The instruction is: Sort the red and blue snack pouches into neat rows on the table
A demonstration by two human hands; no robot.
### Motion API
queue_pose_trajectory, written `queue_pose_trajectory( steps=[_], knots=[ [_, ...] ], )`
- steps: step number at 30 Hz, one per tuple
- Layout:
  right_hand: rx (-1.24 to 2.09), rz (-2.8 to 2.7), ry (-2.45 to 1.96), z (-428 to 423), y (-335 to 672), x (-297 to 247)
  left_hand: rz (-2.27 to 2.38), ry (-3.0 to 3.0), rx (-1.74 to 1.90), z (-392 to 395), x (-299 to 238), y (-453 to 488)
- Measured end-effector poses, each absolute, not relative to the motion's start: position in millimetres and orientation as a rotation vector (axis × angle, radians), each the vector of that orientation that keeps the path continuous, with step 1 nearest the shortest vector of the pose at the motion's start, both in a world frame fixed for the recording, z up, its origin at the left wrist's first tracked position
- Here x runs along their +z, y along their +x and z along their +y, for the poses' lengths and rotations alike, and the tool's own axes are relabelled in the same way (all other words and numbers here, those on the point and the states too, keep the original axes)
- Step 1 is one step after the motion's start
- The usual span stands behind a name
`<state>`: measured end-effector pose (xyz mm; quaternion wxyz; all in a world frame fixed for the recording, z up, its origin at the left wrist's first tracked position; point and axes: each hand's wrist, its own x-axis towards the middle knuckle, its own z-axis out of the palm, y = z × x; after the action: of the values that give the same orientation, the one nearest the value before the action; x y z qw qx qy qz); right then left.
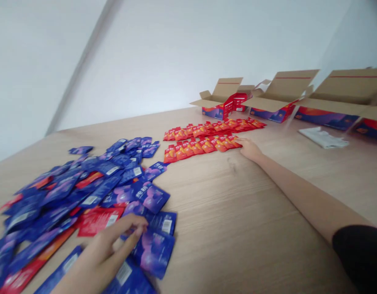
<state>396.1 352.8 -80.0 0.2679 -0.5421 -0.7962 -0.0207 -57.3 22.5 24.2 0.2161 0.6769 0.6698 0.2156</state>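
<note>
Left hand (115,245): thumb near fingertips over heaped blue pouches (156,251); grip unclear. Right hand (250,150) at the end of the near red row (191,149); hold unclear. Two red rows laid out; blue heap, red strays (99,220) included, unarranged. Boxes (213,112) stand open on the worktop (213,228).

The left hand (107,247), thumb and finger close together, is over the near side of a loose heap of blue packets (107,168) mixed with red ones; the right hand (250,150) touches the end of the nearer row of orange-red packets (198,148), with open boxes (269,114) behind on the table (213,228)
</note>
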Motion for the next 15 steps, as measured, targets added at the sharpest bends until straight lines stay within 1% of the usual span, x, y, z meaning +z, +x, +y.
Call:
queue_pose_trajectory(
  steps=[3,5,7,10,12,15],
  knots=[
    [-0.104,-2.095,-1.427,352.7,399.9,-83.5,2.171,1.951,0.512,32.7,32.1,-84.5],
    [-0.17,-2.063,-1.391,352.5,403.9,-87.3,2.429,1.948,0.358,36.2,29.7,-112.8],
    [-0.227,-2.041,-1.332,350.2,408.2,-91.0,2.572,1.895,0.163,34.8,23.3,-139.5],
    [-0.262,-2.034,-1.256,342.1,413.2,-93.5,2.471,1.955,-0.05,30.3,13.7,-160.5],
    [-0.259,-2.037,-1.259,335.2,414.7,-92.7,2.355,2.038,-0.123,29.9,11.9,-161.7],
    [-0.255,-2.0,-1.297,324.5,414.2,-88.9,2.337,1.986,-0.21,33.7,16.6,-158.0]
  ],
)
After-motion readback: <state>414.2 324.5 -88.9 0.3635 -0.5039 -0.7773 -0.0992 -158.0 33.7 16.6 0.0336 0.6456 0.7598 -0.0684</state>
